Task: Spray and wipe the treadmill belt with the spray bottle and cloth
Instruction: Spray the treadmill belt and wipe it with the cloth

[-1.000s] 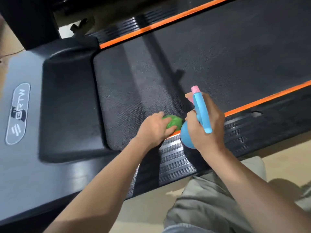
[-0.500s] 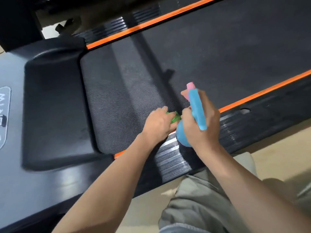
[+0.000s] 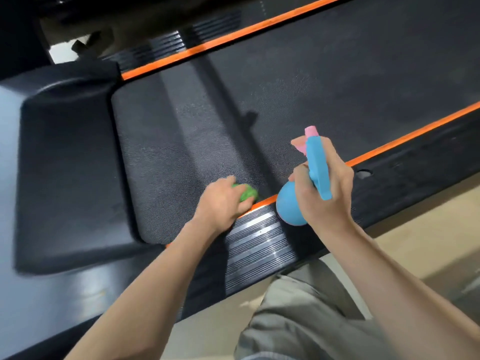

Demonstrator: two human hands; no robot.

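Observation:
The black textured treadmill belt runs diagonally between two orange stripes. My left hand presses a balled green cloth onto the belt at its near edge, beside the near orange stripe. My right hand grips a blue spray bottle with a pink nozzle, held just above the ribbed side rail and pointing toward the belt. Fingers cover most of the cloth.
The black motor cover sits at the left end of the belt. A ribbed side rail runs along the near edge. Beige floor and my grey-trousered knee lie below.
My left hand and the cloth have slid left, away from the bottle, opening a gap between the hands. More of the cloth shows now. The camera view has shifted slightly.

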